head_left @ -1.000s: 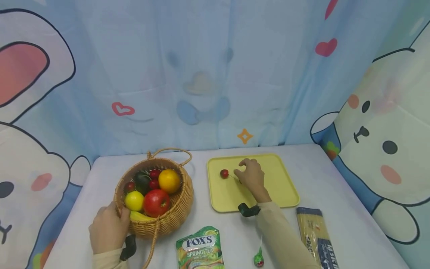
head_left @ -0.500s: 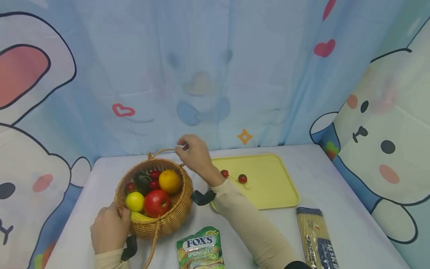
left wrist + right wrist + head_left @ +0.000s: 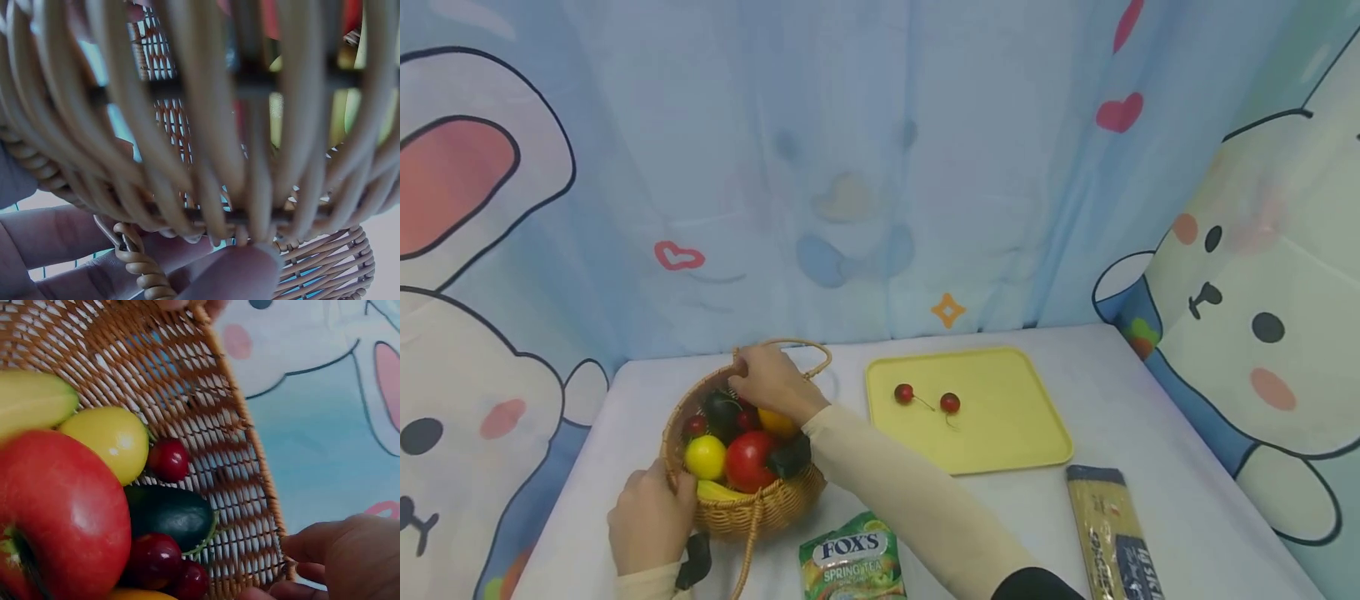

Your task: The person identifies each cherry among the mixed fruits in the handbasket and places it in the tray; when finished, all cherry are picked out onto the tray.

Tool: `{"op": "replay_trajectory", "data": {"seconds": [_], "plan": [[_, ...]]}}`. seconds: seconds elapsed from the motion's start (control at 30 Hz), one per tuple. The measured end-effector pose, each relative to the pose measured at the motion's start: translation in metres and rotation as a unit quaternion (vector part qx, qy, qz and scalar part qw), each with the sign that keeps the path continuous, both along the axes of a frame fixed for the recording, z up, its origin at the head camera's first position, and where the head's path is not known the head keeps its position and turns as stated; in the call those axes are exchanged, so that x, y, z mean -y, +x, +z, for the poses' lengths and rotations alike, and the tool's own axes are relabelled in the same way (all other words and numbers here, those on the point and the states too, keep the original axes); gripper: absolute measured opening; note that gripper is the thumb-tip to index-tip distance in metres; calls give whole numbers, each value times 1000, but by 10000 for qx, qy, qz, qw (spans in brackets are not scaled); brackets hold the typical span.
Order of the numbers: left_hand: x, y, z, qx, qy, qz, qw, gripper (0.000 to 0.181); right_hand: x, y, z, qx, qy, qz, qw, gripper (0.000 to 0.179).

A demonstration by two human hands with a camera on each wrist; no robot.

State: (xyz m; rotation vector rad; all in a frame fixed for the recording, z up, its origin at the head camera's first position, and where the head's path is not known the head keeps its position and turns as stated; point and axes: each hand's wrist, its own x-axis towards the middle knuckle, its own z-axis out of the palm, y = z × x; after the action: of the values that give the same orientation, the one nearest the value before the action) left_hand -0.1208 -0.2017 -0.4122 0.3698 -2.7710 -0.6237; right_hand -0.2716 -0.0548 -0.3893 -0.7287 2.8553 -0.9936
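Head view shows the brown woven wicker basket point(image 3: 796, 502) at nine o'clock from the flat yellow tray point(image 3: 1000, 417). The left hand point(image 3: 652, 517) grips its rim at eight o'clock, the right hand point(image 3: 777, 379) at twelve. It looks light and stiff; opposite rim holds seem good. The round orange fruit point(image 3: 777, 424) inside is half covered.

I see green FOX'S bag point(image 3: 853, 560) on white counter point(image 3: 1150, 433). Farther right, long packet point(image 3: 1108, 533), maybe pasta; label unclear to me. Blue cartoon-print curtain point(image 3: 737, 167) behind.
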Motion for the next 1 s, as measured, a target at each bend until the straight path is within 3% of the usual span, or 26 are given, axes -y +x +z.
{"op": "replay_trajectory", "data": {"seconds": [0.13, 0.23, 0.37, 0.7, 0.87, 1.0], "plan": [[0, -1, 0, -136, -21, 5, 9999, 19, 10, 1, -3, -215, 413, -7, 9989, 38], [0, -2, -1, -119, -51, 2, 9999, 20, 16, 2, -5, -45, 936, 196, 9954, 40], [0, -1, -1, -71, -73, 1, 9999, 21, 23, 5, -12, 205, 1534, 360, 9873, 24], [-2, 0, 0, -158, -95, 51, 9998, 19, 33, 7, -15, 135, 2791, 569, 9585, 5], [-2, 0, 1, -157, -104, 76, 9998, 19, 33, 7, -16, 376, 2792, 677, 9571, 9], [-2, 0, 0, -56, -81, 56, 9999, 21, 28, 6, -18, 528, 2295, 622, 9699, 19]]}}
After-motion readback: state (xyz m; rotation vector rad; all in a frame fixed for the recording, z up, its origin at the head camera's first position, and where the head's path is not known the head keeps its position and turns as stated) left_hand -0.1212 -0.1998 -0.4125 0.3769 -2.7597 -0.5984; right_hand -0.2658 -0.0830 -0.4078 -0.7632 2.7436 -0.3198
